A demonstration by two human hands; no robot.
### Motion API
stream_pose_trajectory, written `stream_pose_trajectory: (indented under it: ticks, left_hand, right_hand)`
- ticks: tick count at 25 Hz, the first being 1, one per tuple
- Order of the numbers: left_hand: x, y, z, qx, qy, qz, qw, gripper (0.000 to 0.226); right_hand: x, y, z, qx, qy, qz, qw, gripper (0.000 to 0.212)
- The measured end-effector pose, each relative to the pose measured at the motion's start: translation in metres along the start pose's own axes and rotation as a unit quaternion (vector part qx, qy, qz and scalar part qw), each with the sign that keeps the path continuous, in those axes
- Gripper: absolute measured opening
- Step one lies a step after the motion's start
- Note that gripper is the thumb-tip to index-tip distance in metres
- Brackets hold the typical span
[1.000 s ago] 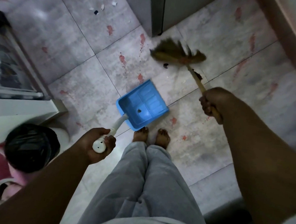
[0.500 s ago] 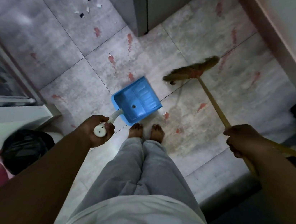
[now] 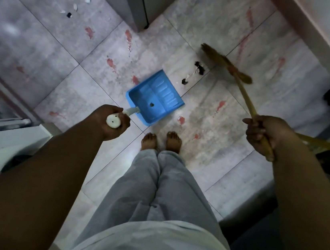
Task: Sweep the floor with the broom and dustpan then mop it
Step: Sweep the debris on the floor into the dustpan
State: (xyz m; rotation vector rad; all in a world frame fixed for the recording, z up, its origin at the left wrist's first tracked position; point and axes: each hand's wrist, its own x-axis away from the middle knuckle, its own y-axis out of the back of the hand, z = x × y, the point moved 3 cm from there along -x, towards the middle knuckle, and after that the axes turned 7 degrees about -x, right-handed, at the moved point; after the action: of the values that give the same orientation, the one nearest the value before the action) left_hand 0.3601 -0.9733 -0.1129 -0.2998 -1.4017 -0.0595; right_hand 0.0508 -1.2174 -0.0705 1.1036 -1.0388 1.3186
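Over tiled floor (image 3: 43, 50), L hand (image 3: 111, 123) fingers curled round dustpan (image 3: 159, 100) handle, R hand (image 3: 263, 135) fingers wrapped round broom (image 3: 228, 63) stick.

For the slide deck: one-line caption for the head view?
Left hand grips dustpan, right hand grips broom; dark debris lies between them on the tiled floor.

Tiled floor (image 3: 43, 50) carries the blue dustpan (image 3: 157, 98), dark scraps (image 3: 198, 68), bare feet (image 3: 173, 142).
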Motion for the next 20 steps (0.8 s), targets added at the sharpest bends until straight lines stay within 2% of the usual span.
stream_pose_trajectory:
  ticks: [3,5,12,15,20]
  left_hand:
    - [-0.003,-0.008,-0.005,-0.005,-0.001,-0.009,1.000,0.025]
    - [-0.005,-0.013,-0.006,-0.006,-0.002,-0.024,1.000,0.027]
    - [-0.005,-0.013,-0.006,-0.002,-0.016,-0.047,0.999,0.039]
    - [-0.004,-0.005,-0.003,-0.006,-0.021,-0.034,0.999,0.035]
    - [0.000,0.015,0.003,-0.007,-0.013,-0.017,1.000,0.030]
  right_hand:
    - [-0.013,-0.008,-0.018,-0.025,-0.027,-0.001,0.999,0.026]
    - [-0.010,-0.012,-0.034,0.008,-0.040,-0.002,0.999,0.023]
    - [0.084,0.019,-0.086,0.106,-0.120,0.049,0.986,0.030]
    - [0.107,0.033,-0.090,0.124,-0.113,0.045,0.985,0.031]
    - [0.092,0.032,-0.072,0.084,-0.073,0.035,0.993,0.028]
